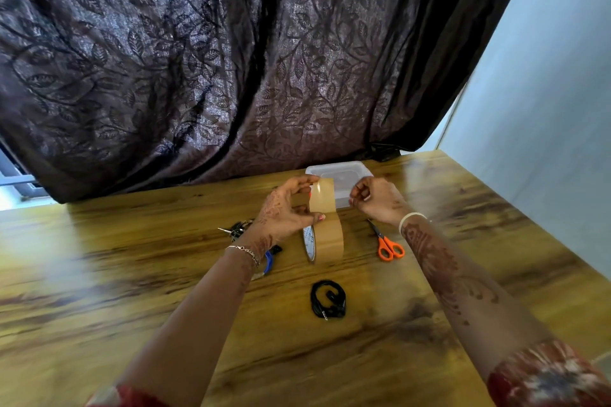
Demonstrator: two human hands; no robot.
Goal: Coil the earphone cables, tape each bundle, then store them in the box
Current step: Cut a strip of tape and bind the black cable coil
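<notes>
A roll of brown tape stands on edge at the middle of the wooden table. A strip pulled up from it is pinched between the fingers and thumb of my left hand. My right hand hovers just right of the strip with its fingers curled; I see nothing in it. A coiled black earphone cable lies on the table nearer to me, untouched. The clear plastic box sits behind my hands at the table's far edge.
Orange-handled scissors lie to the right of the tape. A dark tangle with metal parts and a blue item lie partly hidden under my left wrist. A dark patterned curtain hangs behind the table.
</notes>
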